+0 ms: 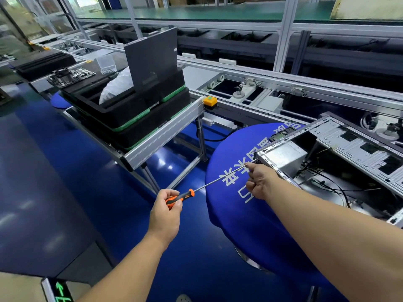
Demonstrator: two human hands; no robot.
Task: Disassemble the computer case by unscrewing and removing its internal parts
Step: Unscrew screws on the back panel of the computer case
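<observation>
An open metal computer case [340,149] lies on its side on a round table draped in blue cloth [250,214], with a silver power supply [283,156] and loose black cables [327,184] inside. My left hand [166,211] grips the orange-and-black handle of a long screwdriver [182,196]. Its thin shaft [220,178] runs up and right to the rear corner of the case. My right hand [261,182] pinches the shaft near its tip, right against the case's rear panel.
A metal side stand [165,136] to the left carries stacked black trays [130,110] with a dark panel [152,62] standing upright and a white bag. A motherboard [69,76] lies further left. A roller conveyor [283,99] with a yellow button box [210,101] runs behind.
</observation>
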